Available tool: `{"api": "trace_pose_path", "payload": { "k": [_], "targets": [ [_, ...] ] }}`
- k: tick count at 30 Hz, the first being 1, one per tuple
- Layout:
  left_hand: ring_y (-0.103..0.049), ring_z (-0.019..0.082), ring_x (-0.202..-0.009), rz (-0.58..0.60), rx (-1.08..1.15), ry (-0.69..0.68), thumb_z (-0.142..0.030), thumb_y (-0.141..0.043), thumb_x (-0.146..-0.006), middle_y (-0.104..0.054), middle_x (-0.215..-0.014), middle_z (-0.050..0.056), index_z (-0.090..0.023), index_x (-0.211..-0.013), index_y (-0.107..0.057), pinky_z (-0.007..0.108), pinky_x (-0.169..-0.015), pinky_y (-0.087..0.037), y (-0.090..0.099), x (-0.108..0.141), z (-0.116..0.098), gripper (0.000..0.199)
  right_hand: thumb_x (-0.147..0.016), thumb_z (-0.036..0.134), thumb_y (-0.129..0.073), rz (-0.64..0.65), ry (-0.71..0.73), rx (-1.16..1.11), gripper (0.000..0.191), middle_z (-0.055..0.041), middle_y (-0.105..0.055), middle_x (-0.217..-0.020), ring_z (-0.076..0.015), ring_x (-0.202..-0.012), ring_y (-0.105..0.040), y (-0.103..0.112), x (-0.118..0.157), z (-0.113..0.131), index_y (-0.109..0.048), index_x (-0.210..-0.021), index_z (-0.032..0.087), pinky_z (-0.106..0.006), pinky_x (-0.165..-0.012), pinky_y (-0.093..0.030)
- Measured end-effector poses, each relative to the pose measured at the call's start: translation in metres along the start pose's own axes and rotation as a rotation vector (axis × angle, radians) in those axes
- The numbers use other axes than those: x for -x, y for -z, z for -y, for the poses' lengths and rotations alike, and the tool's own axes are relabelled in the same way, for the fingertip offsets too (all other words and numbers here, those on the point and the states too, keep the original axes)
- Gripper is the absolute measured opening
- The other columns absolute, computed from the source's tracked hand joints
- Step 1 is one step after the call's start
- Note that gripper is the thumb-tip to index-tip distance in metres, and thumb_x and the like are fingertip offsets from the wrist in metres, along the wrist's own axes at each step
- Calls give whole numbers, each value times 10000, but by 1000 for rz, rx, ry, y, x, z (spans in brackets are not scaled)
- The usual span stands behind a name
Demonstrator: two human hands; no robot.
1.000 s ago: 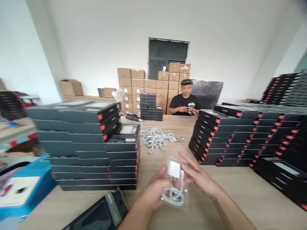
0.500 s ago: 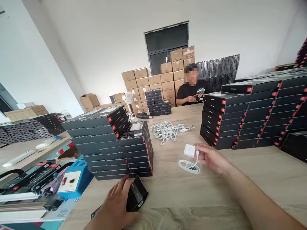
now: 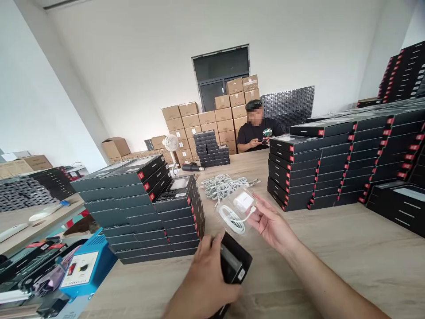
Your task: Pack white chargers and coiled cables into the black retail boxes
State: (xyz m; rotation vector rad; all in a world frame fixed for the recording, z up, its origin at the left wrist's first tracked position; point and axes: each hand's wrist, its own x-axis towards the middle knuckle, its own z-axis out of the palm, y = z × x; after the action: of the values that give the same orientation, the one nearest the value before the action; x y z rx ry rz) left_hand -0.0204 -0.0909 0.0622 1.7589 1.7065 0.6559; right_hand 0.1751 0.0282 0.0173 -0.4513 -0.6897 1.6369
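My left hand [image 3: 209, 277] is closed around a small black box [image 3: 234, 261], whose near end carries a white label and whose flap stands up. In my right hand [image 3: 270, 221] the fingers grip the edge of a clear plastic tray [image 3: 229, 226]. Inside that tray sit a white charger block [image 3: 244, 201] and a coiled white cable [image 3: 230, 219] with its plug toward my fingers. The tray is tilted just above the table, beyond the box and apart from it.
Stacked black boxes [image 3: 142, 217] stand at left, and more black boxes [image 3: 295, 177] at right. Loose white cables [image 3: 222, 186] lie mid-table near a heat gun [image 3: 193, 167] and a white fan [image 3: 171, 144]. A blue machine [image 3: 83, 266] is at lower left. Across the table sits a person [image 3: 257, 128].
My right hand has lifted the tray with charger and cable and brought it left, toward me. The left hand has carried the black box rightward and raised it. The view has shifted slightly.
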Motion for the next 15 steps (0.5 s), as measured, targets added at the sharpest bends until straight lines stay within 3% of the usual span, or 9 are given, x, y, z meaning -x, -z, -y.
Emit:
{"api": "trace_pose_path", "payload": {
  "k": [3,6,9,12,15],
  "targets": [
    [-395,417,-1303,-110,116,-56,-270,-819,-487,-477,-1323,137,-225,-1389,-521,458,-1129,-260,-21,-29,-13,951,-711,363,-848,-83,166,84,603,19,-743,-840,-147,-713,-705,0,-1,0,-587,-1250,281,-298,-683,-621],
    [-310,438,-1352,-233,188,-40,-263,-830,-475,-403,-1390,158,-208,-1392,-479,476,-1157,-174,-34,-53,-20,984,-663,375,-870,-211,286,178,634,55,-681,-670,-140,-614,-667,15,-10,10,-601,-1225,254,-302,-640,-610],
    [-230,443,-1404,-284,196,-127,-224,-810,-496,-354,-1455,176,-194,-1439,-409,481,-1177,-88,-41,-71,-22,1026,-652,383,-859,-282,333,260,636,63,-652,-615,-144,-571,-648,30,-19,25,-607,-1215,227,-312,-608,-601],
    [-230,417,-1424,-212,55,-239,-184,-766,-524,-351,-1484,162,-193,-1470,-383,458,-1188,-90,-40,-82,-23,1021,-648,387,-845,-243,306,352,632,62,-639,-580,-156,-544,-637,36,-20,37,-619,-1212,214,-316,-566,-588],
    [-249,354,-1442,-57,-130,-250,-194,-756,-531,-304,-1533,134,-202,-1529,-289,394,-1192,-168,-34,-89,-24,1102,-631,391,-845,-202,266,403,607,63,-618,-539,-158,-494,-608,34,-19,41,-644,-1169,193,-320,-519,-571]
  ]
}}
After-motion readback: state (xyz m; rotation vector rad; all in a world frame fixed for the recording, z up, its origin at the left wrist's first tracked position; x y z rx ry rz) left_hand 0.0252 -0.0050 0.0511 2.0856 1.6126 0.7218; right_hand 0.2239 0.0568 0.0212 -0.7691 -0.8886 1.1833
